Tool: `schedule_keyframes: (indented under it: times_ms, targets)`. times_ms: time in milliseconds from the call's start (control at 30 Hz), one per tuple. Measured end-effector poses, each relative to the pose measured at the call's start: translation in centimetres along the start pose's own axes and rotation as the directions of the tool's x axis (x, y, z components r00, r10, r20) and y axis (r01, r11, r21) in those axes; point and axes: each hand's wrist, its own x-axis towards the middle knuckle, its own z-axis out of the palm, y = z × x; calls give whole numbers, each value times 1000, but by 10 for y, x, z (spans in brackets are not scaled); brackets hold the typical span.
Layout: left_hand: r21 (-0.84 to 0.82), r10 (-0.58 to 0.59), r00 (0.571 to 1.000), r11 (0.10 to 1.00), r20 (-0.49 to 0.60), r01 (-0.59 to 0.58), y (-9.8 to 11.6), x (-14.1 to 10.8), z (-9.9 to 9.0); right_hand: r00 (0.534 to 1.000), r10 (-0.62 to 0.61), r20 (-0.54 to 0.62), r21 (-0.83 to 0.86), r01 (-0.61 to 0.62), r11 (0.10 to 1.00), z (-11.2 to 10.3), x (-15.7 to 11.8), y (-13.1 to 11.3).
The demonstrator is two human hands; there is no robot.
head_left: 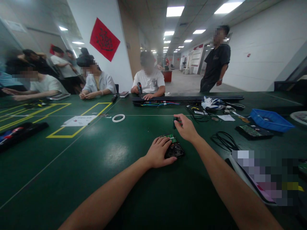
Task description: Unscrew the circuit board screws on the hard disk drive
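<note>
My left hand lies flat with its fingers spread over a black device with a bare green circuit board. The palm and fingers hide the device's left side. Just above and to the right of it, my right hand is raised over the table, thumb and fingers closed round a small dark cylinder. Its kind I cannot make out, and part of it is behind the fingers.
Right of my arm lie a black cable, another circuit-board device, a blue tray and a pixelated screen. Across the green table, a seated person holds a power tool beside a long black bar. A white tape roll lies left.
</note>
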Motion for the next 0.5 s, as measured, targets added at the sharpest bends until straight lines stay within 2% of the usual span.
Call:
schedule_keyframes:
  times_ms: [300,500]
  targets:
    - [-6,-6,1000,1000,-8,5,2,0,0,997,59,-46,-47,-61,997,-2,-2,4]
    - [-4,1,1000,1000,2,-1,4,0,-3,1000,11,-29,-122,-15,992,-3,-2,-1]
